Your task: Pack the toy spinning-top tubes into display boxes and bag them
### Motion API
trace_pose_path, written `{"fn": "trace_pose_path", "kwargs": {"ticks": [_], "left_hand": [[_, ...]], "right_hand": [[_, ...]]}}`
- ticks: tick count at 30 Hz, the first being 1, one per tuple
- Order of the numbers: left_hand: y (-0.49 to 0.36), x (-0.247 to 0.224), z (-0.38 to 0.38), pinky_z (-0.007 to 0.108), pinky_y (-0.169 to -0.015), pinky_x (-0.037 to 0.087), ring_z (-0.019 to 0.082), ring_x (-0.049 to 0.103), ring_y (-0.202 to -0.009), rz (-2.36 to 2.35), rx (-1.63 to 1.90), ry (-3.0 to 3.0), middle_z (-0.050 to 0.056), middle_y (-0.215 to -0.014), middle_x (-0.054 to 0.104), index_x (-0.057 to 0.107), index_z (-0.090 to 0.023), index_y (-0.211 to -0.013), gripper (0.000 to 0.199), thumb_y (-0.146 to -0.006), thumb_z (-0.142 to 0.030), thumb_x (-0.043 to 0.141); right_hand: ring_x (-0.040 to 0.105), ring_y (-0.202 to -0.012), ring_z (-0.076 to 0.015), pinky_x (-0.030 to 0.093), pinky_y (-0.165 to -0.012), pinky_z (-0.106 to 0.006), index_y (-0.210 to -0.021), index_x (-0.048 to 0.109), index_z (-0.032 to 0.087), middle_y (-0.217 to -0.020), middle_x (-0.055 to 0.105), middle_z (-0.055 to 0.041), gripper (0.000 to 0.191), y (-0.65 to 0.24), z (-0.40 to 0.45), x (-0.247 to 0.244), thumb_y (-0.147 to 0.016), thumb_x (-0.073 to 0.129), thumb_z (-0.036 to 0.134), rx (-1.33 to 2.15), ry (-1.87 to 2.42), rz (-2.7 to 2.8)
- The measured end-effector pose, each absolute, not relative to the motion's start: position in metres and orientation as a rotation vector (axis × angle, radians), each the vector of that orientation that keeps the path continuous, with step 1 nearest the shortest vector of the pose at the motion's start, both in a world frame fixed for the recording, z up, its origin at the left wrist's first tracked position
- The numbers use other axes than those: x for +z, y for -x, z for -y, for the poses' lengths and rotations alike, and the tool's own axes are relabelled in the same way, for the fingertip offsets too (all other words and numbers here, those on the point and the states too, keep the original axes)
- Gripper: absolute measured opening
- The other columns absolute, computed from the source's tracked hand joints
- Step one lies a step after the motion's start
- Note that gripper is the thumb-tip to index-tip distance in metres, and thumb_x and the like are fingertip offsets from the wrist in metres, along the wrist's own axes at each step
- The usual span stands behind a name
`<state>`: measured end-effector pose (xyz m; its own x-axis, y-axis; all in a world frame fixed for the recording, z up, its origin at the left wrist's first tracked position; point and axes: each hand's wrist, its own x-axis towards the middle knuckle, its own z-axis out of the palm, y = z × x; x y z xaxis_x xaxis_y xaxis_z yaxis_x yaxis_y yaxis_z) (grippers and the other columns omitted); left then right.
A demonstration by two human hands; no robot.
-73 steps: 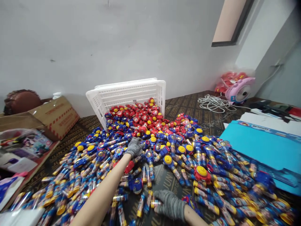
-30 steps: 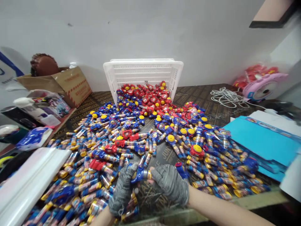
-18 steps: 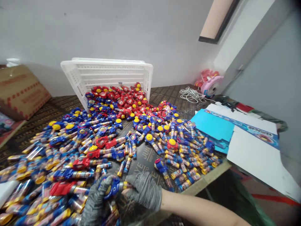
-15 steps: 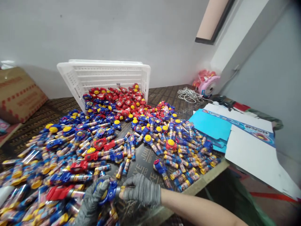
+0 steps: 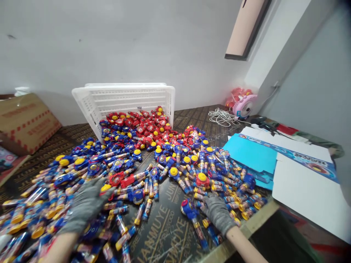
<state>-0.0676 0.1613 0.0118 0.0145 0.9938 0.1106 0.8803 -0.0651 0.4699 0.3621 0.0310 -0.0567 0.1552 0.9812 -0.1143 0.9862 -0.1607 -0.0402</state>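
Note:
Grey gloves with bare fingertips cover both hands. My left hand (image 5: 89, 201) reaches over the left pile, its fingers apart at a red toy with a yellow disc (image 5: 105, 187). On the right, my right hand (image 5: 218, 212) lies over the small tubes (image 5: 200, 196) near the table edge; its fingertips are partly hidden among them. A blue toy joined to a tube (image 5: 188, 209) rests just left of that hand. Blue and red toys and tubes with yellow caps spread over the dark printed tabletop (image 5: 157, 230).
Behind the pile, a white crate (image 5: 126, 88) lies tipped, spilling red and blue toys. A cardboard box (image 5: 30, 120) stands at left. At right are blue and white card sheets (image 5: 252, 151), a pink fan (image 5: 245, 106) and a coiled white cable (image 5: 222, 117).
My hands have moved apart, left hand to the left pile and right hand to the right tubes. The blue toy they held together is no longer between them. The view has shifted slightly.

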Motion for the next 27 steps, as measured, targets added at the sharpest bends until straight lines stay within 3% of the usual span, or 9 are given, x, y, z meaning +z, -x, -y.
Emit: {"fn": "trace_pose_path", "kwargs": {"ticks": [2,6,10,13,15,17,21,25,27], "left_hand": [[0.001,0.017,-0.182,0.045,-0.106,0.037,0.030,0.051,-0.122,-1.690,0.420,-2.276,0.013,-0.127,0.059,0.061,-0.018,-0.114,0.043,-0.082,-0.044,0.048],[-0.122,0.003,-0.225,0.024,-0.106,0.036,0.018,0.051,-0.123,-1.324,0.234,-2.453,0.006,-0.133,0.057,0.058,-0.022,-0.123,0.044,-0.080,-0.033,0.059],[-0.188,-0.011,-0.254,0.035,-0.104,0.037,0.027,0.049,-0.122,-1.346,0.187,-2.527,0.015,-0.134,0.053,0.050,-0.013,-0.131,0.060,-0.075,-0.029,0.066],[-0.204,-0.014,-0.251,0.043,-0.096,0.040,0.031,0.053,-0.113,-1.421,0.197,-2.558,0.018,-0.122,0.058,0.057,-0.012,-0.120,0.046,-0.082,-0.037,0.056],[-0.207,-0.016,-0.239,0.043,-0.091,0.042,0.030,0.055,-0.106,-1.410,0.177,-2.581,0.017,-0.111,0.061,0.061,-0.013,-0.112,0.041,-0.086,-0.042,0.048],[-0.209,-0.020,-0.226,0.039,-0.088,0.044,0.028,0.057,-0.102,-1.321,0.123,-2.619,0.015,-0.107,0.063,0.063,-0.015,-0.107,0.038,-0.083,-0.043,0.052],[-0.233,-0.028,-0.221,0.038,-0.094,0.042,0.027,0.056,-0.108,-1.142,0.057,-2.704,0.013,-0.115,0.063,0.062,-0.017,-0.113,0.035,-0.085,-0.035,0.052],[-0.275,-0.034,-0.246,0.045,-0.107,0.032,0.028,0.045,-0.126,-1.069,-0.022,-2.758,0.015,-0.135,0.051,0.052,-0.017,-0.129,0.043,-0.086,-0.019,0.052],[-0.292,-0.037,-0.259,0.049,-0.105,0.034,0.029,0.046,-0.125,-1.098,-0.086,-2.746,0.017,-0.133,0.052,0.053,-0.015,-0.127,0.042,-0.086,-0.019,0.055]], "right_hand": [[0.055,-0.117,-0.0323,0.040,-0.103,-0.046,-0.126,0.061,0.019,-0.125,0.061,-0.0162,0.047,-0.356,-0.029,-0.064,-0.079,0.057,0.023,-0.216,-2.294,-1.993],[0.054,-0.120,-0.0303,0.039,-0.105,-0.042,-0.129,0.058,0.015,-0.129,0.059,-0.0163,0.052,-0.347,-0.034,-0.077,-0.078,0.052,0.015,-0.290,-2.268,-1.979],[0.057,-0.117,-0.0288,0.040,-0.104,-0.041,-0.125,0.061,0.019,-0.126,0.061,-0.0129,0.053,-0.353,-0.037,-0.085,-0.072,0.055,0.014,-0.346,-2.354,-1.948],[0.057,-0.118,-0.0293,0.040,-0.105,-0.042,-0.125,0.062,0.019,-0.127,0.061,-0.0130,0.052,-0.356,-0.034,-0.092,-0.073,0.057,0.016,-0.338,-2.383,-1.918],[0.057,-0.117,-0.0306,0.040,-0.105,-0.044,-0.125,0.062,0.018,-0.126,0.061,-0.0138,0.051,-0.356,-0.032,-0.099,-0.074,0.057,0.018,-0.290,-2.384,-1.931],[0.056,-0.118,-0.0316,0.041,-0.104,-0.046,-0.124,0.062,0.018,-0.126,0.061,-0.0141,0.051,-0.356,-0.031,-0.111,-0.074,0.057,0.020,-0.223,-2.393,-1.979],[0.060,-0.112,-0.0344,0.047,-0.099,-0.049,-0.119,0.066,0.018,-0.121,0.063,-0.0138,0.050,-0.357,-0.032,-0.143,-0.070,0.061,0.022,-0.046,-2.433,-2.101],[0.064,-0.105,-0.0355,0.053,-0.090,-0.049,-0.116,0.068,0.019,-0.117,0.066,-0.0132,0.047,-0.361,-0.029,-0.164,-0.070,0.062,0.025,0.083,-2.433,-2.239],[0.064,-0.104,-0.0354,0.055,-0.088,-0.047,-0.115,0.068,0.021,-0.116,0.067,-0.0126,0.048,-0.363,-0.027,-0.166,-0.068,0.063,0.026,0.019,-2.428,-2.308]]}}
